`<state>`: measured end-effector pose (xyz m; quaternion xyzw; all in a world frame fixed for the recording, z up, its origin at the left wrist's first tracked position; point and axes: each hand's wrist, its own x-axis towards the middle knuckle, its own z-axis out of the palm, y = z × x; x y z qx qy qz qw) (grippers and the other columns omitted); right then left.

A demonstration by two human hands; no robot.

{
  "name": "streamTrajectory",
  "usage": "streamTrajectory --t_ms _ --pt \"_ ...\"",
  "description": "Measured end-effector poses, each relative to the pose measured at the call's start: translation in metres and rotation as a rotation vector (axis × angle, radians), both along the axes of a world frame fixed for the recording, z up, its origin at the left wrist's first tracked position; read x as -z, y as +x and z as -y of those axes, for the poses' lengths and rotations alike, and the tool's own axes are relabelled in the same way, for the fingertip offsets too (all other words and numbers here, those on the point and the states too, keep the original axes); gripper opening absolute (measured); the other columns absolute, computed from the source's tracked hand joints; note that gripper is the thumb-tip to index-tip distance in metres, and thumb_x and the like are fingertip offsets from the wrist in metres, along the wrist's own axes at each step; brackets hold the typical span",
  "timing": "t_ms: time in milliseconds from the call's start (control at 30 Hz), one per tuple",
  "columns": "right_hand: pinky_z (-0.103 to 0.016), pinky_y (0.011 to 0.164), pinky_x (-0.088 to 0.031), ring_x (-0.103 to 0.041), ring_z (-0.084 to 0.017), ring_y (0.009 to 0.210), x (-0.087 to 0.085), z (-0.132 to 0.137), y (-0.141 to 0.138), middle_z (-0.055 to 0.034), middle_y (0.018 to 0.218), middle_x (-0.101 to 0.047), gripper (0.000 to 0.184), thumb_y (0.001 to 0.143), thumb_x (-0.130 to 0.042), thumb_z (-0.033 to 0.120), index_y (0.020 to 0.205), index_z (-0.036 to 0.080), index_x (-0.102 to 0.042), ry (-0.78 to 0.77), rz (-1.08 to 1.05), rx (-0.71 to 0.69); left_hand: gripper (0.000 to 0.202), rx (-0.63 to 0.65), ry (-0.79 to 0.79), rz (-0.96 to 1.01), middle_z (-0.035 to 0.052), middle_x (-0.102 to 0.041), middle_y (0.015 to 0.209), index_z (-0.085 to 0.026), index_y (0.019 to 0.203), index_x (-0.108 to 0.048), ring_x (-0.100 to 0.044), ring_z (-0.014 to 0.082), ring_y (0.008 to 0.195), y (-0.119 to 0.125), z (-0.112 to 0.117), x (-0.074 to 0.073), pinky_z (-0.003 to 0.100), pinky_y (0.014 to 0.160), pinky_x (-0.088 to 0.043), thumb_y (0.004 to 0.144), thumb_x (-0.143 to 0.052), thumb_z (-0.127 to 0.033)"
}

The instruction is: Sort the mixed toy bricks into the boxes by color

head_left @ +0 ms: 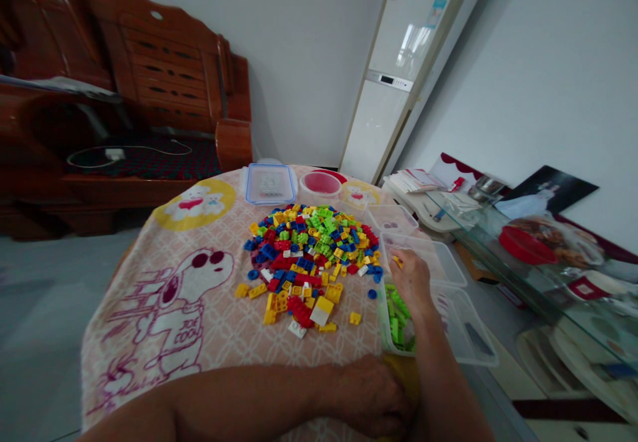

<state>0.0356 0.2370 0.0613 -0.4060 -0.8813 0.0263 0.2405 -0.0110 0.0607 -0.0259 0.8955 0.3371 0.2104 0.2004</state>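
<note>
My right hand (413, 274) pinches a small yellow building brick (397, 262) over the clear plastic containers on the right side of the table. Just below it, an open container (385, 326) holds green bricks (396, 316); my right forearm covers part of it. My left hand (371, 392) rests low at the near edge, beside the right forearm, with its fingers curled. Whatever those fingers may hold is hidden. Left of my right hand, a big loose pile of toy bricks (304, 262) in red, blue, yellow, green and white spreads over the table.
A blue-rimmed clear box (270, 184) and a pink-lined round tub (321, 185) stand behind the pile. More clear containers (443, 262) sit at the right. A patterned cloth (219, 335) covers the table. Beyond are a glass side table (518, 296) and a wooden bench (149, 76).
</note>
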Motion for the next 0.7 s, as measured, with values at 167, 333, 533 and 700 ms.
streamTrajectory --t_ms 167,333,533,700 --pt "-0.029 0.086 -0.046 -0.067 -0.021 0.095 -0.003 0.025 -0.018 -0.0094 0.102 -0.075 0.021 0.091 -0.057 0.017 0.101 0.019 -0.075 -0.101 -0.009 -0.237 0.013 0.006 -0.001 0.011 0.0009 -0.076 0.084 -0.020 0.085 -0.071 -0.068 0.0169 0.072 0.000 0.001 -0.001 0.029 0.051 -0.040 0.088 -0.061 -0.028" --pt "-0.027 0.085 -0.045 -0.068 -0.019 0.094 -0.004 0.045 -0.028 -0.0081 0.101 -0.076 0.019 0.092 -0.058 0.015 0.101 0.019 -0.075 -0.214 0.081 -0.400 0.014 0.003 -0.018 0.038 -0.0003 -0.078 0.094 -0.022 0.092 -0.073 -0.072 0.0176 0.080 -0.001 0.002 0.000 0.027 0.056 -0.045 0.089 -0.060 -0.027" --pt "-0.026 0.084 -0.044 -0.067 -0.019 0.094 -0.005 0.063 -0.036 -0.0072 0.100 -0.076 0.019 0.091 -0.059 0.015 0.099 0.020 -0.075 -0.267 0.278 -0.493 0.018 0.005 0.020 0.023 0.0016 -0.078 0.100 -0.021 0.096 -0.075 -0.072 0.0192 0.084 -0.002 0.002 -0.001 0.028 0.059 -0.049 0.089 -0.059 -0.028" --pt "-0.029 0.097 -0.044 -0.066 -0.022 0.114 -0.001 0.068 -0.038 -0.0076 0.125 -0.073 0.046 0.086 -0.057 0.011 0.128 0.025 -0.070 -0.375 0.364 -0.592 0.021 -0.006 0.033 0.028 0.0037 -0.078 0.103 -0.021 0.100 -0.075 -0.072 0.0201 0.086 0.000 0.000 0.005 0.027 0.065 -0.052 0.089 -0.060 -0.031"
